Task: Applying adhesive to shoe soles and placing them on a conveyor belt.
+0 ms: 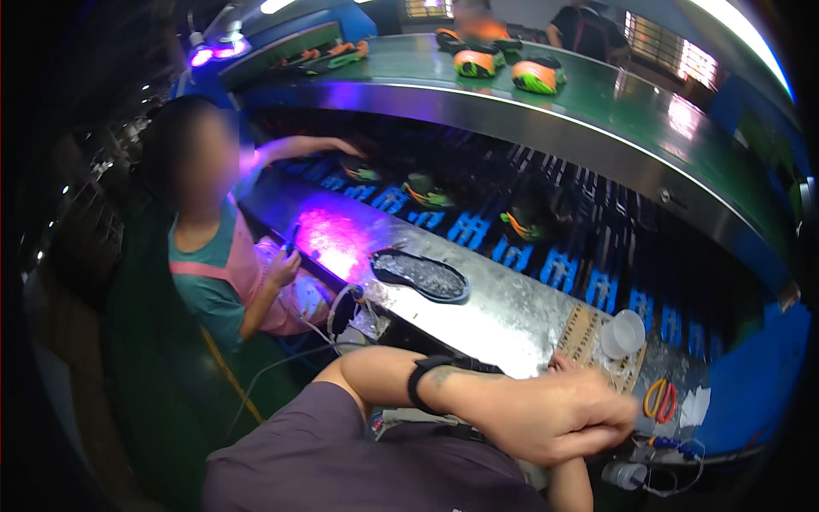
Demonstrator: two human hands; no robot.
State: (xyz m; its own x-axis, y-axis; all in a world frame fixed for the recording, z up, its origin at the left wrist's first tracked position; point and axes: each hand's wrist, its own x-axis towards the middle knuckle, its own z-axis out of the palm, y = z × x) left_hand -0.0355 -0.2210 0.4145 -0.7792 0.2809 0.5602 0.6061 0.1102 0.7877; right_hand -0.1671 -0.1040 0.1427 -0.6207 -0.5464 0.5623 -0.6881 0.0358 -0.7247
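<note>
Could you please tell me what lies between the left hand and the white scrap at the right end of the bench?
In the head view, scissors with orange and red looped handles lie between the left hand and the white scrap.

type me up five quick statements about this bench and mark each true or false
1. The sole lies on the metal bench. True.
2. The scissors have blue handles. False: the scissors have yellow and red handles.
3. The black band is on the wearer's left arm, above the left hand. True.
4. The cup is up on the green belt. False: the cup is on the lower bench, by the brown strip.
5. Shoes rest on the green belt. True.
</note>
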